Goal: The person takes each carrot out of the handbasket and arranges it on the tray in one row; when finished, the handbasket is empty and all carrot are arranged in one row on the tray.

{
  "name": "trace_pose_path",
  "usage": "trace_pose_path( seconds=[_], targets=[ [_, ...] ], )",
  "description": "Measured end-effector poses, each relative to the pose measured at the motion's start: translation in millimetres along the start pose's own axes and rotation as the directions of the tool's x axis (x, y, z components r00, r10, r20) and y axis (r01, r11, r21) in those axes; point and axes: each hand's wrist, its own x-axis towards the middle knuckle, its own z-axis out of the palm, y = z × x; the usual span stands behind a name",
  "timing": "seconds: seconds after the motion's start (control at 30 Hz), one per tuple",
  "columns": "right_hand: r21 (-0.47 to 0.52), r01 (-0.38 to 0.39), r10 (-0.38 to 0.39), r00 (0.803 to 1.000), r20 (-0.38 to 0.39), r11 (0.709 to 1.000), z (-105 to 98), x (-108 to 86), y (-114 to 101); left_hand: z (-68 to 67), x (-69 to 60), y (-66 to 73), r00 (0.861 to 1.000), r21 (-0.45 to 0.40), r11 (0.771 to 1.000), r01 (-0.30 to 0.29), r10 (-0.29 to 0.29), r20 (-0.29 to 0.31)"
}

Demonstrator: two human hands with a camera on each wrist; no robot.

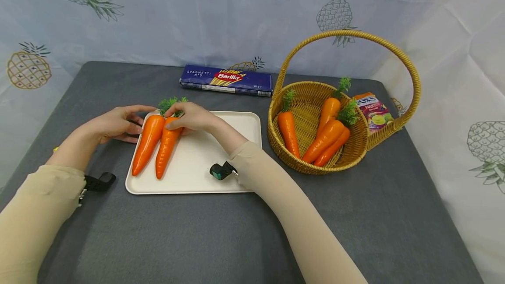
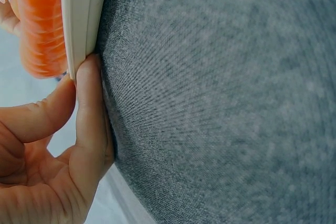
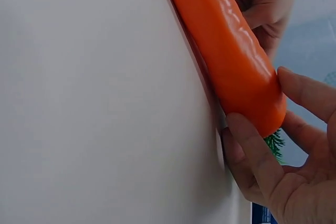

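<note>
On the left part of a cream tray (image 1: 209, 157) two orange carrots with green tops lie side by side. My right hand (image 1: 193, 116) grips the inner carrot (image 1: 167, 148) near its leafy end; in the right wrist view, thumb and fingers stand around the thick end of that carrot (image 3: 231, 51). At the tray's left edge, my left hand (image 1: 121, 124) is beside the outer carrot (image 1: 148, 146). The left wrist view has its thumb and a finger pinching the rim of the tray (image 2: 84, 14). Part of the green tops is hidden behind my right hand.
A wicker basket (image 1: 275, 137) with a tall handle stands right of the tray, holding several carrots (image 1: 325, 139). Behind the tray lies a blue spaghetti box (image 1: 226, 80). A Fox's sweets bag (image 1: 375, 111) rests behind the basket. Grey cloth (image 1: 189, 236) covers the table.
</note>
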Motion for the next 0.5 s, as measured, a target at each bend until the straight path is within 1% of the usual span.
trace_pose_path(
  seconds=[0.23, 0.37, 0.5],
  targets=[
    [-0.059, 0.024, -0.024, 1.000, 0.010, 0.998, -8, -3.7, -1, 0.3, 0.3, 0.4, 1.000, 0.011, 1.000, 0.003, -0.003, 0.000],
    [-0.062, 0.009, -0.007, 0.999, 0.033, 0.998, -14, -5.7, -5, 0.4, 0.3, 1.4, 1.000, 0.013, 1.000, 0.004, -0.004, -0.003],
    [-0.091, -0.025, 0.030, 0.998, 0.062, 0.996, -18, -9.5, -12, -0.6, 0.4, 0.6, 1.000, 0.010, 1.000, 0.006, -0.006, 0.003]
  ],
)
